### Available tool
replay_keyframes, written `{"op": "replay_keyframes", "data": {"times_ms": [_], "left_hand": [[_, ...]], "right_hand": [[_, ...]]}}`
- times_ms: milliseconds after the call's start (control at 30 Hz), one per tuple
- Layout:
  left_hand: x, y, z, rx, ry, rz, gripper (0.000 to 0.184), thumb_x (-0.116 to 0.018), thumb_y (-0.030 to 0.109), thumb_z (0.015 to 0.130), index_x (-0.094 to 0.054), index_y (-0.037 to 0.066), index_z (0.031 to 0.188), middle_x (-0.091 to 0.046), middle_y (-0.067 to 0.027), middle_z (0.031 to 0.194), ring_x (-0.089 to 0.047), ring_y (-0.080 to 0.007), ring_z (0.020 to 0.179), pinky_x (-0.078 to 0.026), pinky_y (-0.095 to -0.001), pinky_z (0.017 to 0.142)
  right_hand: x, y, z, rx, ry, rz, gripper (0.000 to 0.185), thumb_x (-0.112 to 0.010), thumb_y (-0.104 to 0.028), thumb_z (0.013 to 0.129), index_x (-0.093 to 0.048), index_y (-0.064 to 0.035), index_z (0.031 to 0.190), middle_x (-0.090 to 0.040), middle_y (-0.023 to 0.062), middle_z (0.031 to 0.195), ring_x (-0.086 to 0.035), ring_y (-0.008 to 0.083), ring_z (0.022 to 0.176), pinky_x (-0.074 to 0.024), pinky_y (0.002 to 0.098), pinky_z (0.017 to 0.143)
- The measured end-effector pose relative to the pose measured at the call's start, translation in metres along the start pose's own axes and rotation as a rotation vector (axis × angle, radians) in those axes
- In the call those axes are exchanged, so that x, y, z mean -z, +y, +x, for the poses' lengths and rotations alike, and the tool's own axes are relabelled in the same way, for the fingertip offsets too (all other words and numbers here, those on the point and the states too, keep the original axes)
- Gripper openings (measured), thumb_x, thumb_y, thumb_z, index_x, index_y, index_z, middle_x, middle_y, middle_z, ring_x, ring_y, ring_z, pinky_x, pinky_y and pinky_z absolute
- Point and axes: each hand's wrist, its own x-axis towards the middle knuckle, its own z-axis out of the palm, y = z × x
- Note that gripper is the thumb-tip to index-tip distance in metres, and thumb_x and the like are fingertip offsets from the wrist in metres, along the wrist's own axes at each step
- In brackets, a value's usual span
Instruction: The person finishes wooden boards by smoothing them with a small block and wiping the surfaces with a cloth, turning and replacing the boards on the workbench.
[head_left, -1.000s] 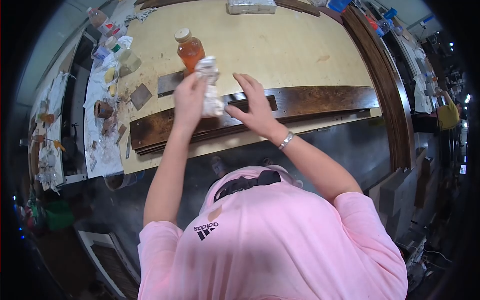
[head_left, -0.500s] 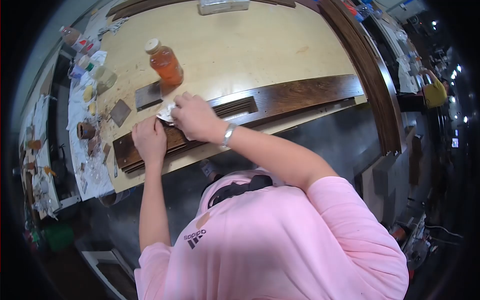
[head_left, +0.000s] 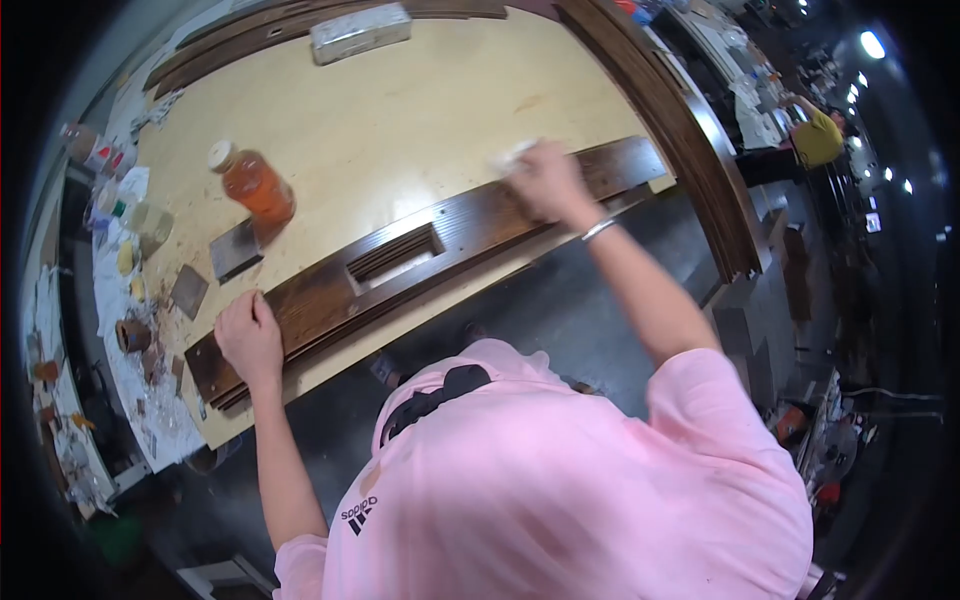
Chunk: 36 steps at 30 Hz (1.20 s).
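Observation:
Dark brown wooden boards (head_left: 320,300) lie stacked along the near edge of the pale table (head_left: 400,140); the top one has a rectangular slot. My left hand (head_left: 250,338) rests near the stack's left end, fingers bent around its far edge, gripping it. Toward the right end my right hand (head_left: 548,183), blurred by motion, is closed on a white cloth (head_left: 515,157) over the top board. Behind the left part stands a bottle of orange-red liquid (head_left: 258,187) with a pale cap, beside a dark flat block (head_left: 236,250).
Long brown boards (head_left: 665,120) run down the table's right side. A wrapped box (head_left: 360,33) sits at the back. Bottles, a brown cup (head_left: 132,336) and scraps cover a white sheet (head_left: 120,400) at left. A person in yellow (head_left: 818,139) is far right.
My right hand has swept rightward along the board with the cloth. My left hand stays by the left end. The view has turned, shifting the table's contents down and left.

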Motion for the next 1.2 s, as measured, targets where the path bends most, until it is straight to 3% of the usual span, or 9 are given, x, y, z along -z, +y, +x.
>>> {"op": "replay_keyframes", "data": {"times_ms": [133, 333, 467, 533, 633, 933, 1033, 1100, 1200], "left_hand": [[-0.002, -0.004, -0.001, 0.0, -0.045, 0.01, 0.015, -0.057, 0.016, 0.094, -0.068, 0.007, 0.099, -0.068, -0.0103, 0.095, -0.062, -0.0294, 0.095, -0.044, -0.0399, 0.093], [-0.003, -0.003, 0.001, 0.023, -0.081, 0.025, 0.015, -0.056, 0.017, 0.096, -0.067, 0.006, 0.099, -0.068, -0.0107, 0.095, -0.062, -0.0301, 0.095, -0.044, -0.04, 0.091], [-0.004, -0.007, 0.001, 0.055, -0.103, 0.044, 0.017, -0.057, 0.018, 0.096, -0.067, 0.006, 0.099, -0.068, -0.0121, 0.097, -0.062, -0.0316, 0.095, -0.045, -0.0406, 0.089], [-0.006, -0.009, -0.001, 0.069, -0.099, 0.06, 0.017, -0.056, 0.018, 0.096, -0.068, 0.005, 0.1, -0.068, -0.0127, 0.098, -0.062, -0.0325, 0.096, -0.045, -0.0407, 0.089], [-0.006, -0.012, -0.001, 0.087, -0.127, 0.047, 0.02, -0.056, 0.018, 0.097, -0.067, 0.003, 0.101, -0.067, -0.0142, 0.099, -0.061, -0.0335, 0.097, -0.046, -0.0417, 0.088], [-0.008, -0.018, 0.0, 0.123, -0.16, 0.006, 0.021, -0.054, 0.017, 0.098, -0.066, 0.0, 0.099, -0.067, -0.0157, 0.097, -0.062, -0.0333, 0.092, -0.047, -0.04, 0.084], [-0.006, -0.016, 0.0, 0.141, -0.155, -0.024, 0.021, -0.054, 0.017, 0.098, -0.065, -0.001, 0.098, -0.066, -0.0167, 0.095, -0.062, -0.0328, 0.09, -0.047, -0.0394, 0.083], [-0.007, -0.02, 0.001, 0.141, -0.174, -0.042, 0.022, -0.053, 0.017, 0.098, -0.065, -0.002, 0.097, -0.066, -0.0172, 0.094, -0.062, -0.0325, 0.089, -0.047, -0.0392, 0.082], [-0.012, -0.028, -0.001, 0.138, -0.175, -0.047, 0.024, -0.052, 0.018, 0.099, -0.064, -0.002, 0.097, -0.066, -0.0175, 0.093, -0.062, -0.0325, 0.087, -0.047, -0.0391, 0.081]], "right_hand": [[-0.04, -0.066, -0.027, 0.326, 0.151, 0.213, 0.018, -0.076, -0.015, 0.076, -0.067, -0.0093, 0.091, -0.06, 0.0077, 0.1, -0.055, 0.0311, 0.097, -0.0459, 0.0408, 0.087], [0.005, 0.111, 0.002, -0.077, 0.359, -0.192, 0.015, -0.068, -0.025, 0.086, -0.075, -0.0123, 0.084, -0.068, 0.0104, 0.083, -0.066, 0.0312, 0.073, -0.0543, 0.0419, 0.067], [0.004, 0.096, 0.005, -0.182, 0.151, -0.264, 0.017, -0.065, -0.026, 0.088, -0.077, -0.0162, 0.095, -0.068, 0.0077, 0.104, -0.063, 0.0308, 0.096, -0.0497, 0.042, 0.082], [-0.02, 0.059, -0.012, 0.251, 0.354, -0.117, 0.018, -0.062, -0.023, 0.09, -0.077, -0.0162, 0.097, -0.067, 0.0081, 0.103, -0.06, 0.0299, 0.098, -0.0478, 0.0409, 0.084], [-0.008, 0.06, -0.015, 0.257, 0.238, 0.132, 0.017, -0.064, -0.019, 0.088, -0.076, -0.0124, 0.098, -0.066, 0.0107, 0.11, -0.059, 0.0302, 0.103, -0.0471, 0.0434, 0.086], [0.048, 0.291, 0.024, -0.337, 0.384, -0.35, 0.02, -0.058, -0.023, 0.091, -0.075, -0.0117, 0.09, -0.063, 0.0081, 0.107, -0.053, 0.0301, 0.102, -0.0431, 0.0442, 0.087], [0.051, 0.222, 0.008, -0.317, 0.678, 0.12, 0.022, -0.057, -0.019, 0.092, -0.065, -0.0046, 0.078, -0.061, 0.0105, 0.094, -0.055, 0.0298, 0.086, -0.0426, 0.0448, 0.085], [0.047, 0.149, -0.031, 0.262, 0.501, -0.028, 0.012, -0.063, -0.012, 0.085, -0.07, -0.01, 0.094, -0.065, 0.0108, 0.102, -0.058, 0.029, 0.093, -0.0437, 0.0397, 0.088], [-0.019, 0.068, -0.084, 0.307, 0.385, 0.263, 0.021, -0.064, -0.006, 0.079, -0.072, -0.0128, 0.098, -0.066, 0.0082, 0.105, -0.059, 0.0284, 0.099, -0.0428, 0.0423, 0.087]]}}
